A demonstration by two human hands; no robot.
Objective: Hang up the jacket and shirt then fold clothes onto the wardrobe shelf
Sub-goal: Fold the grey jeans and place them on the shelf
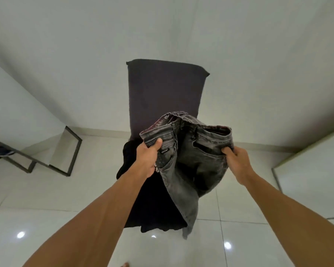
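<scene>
Above the chair seat, held up in front of the person, hangs a pair of faded grey jeans (pixel 189 157), waistband uppermost and gaping open, the legs bunched and drooping down toward the floor. The left hand (pixel 147 158) grips the waistband at its left side, thumb pressed over the outer face of the denim just above a small black label (pixel 164 151), the other fingers hidden behind the cloth. The right hand (pixel 237 162) pinches the right side of the waistband beside a front pocket, thumb on the near face and fingers curled round the edge. Both forearms reach in from the bottom of the view.

Directly under and behind the jeans stands a chair (pixel 162 89) with a tall back in a dark cover. On its seat lies a heap of black clothing (pixel 154 209), partly hidden by the hanging legs; what garments it holds cannot be told. Glossy white floor tiles (pixel 239 237) surround the chair, showing bright reflections of lamps. At the left stands a dark metal frame (pixel 66 151) near the pale wall, and at the right edge a white panel (pixel 312 166) rises from the floor.
</scene>
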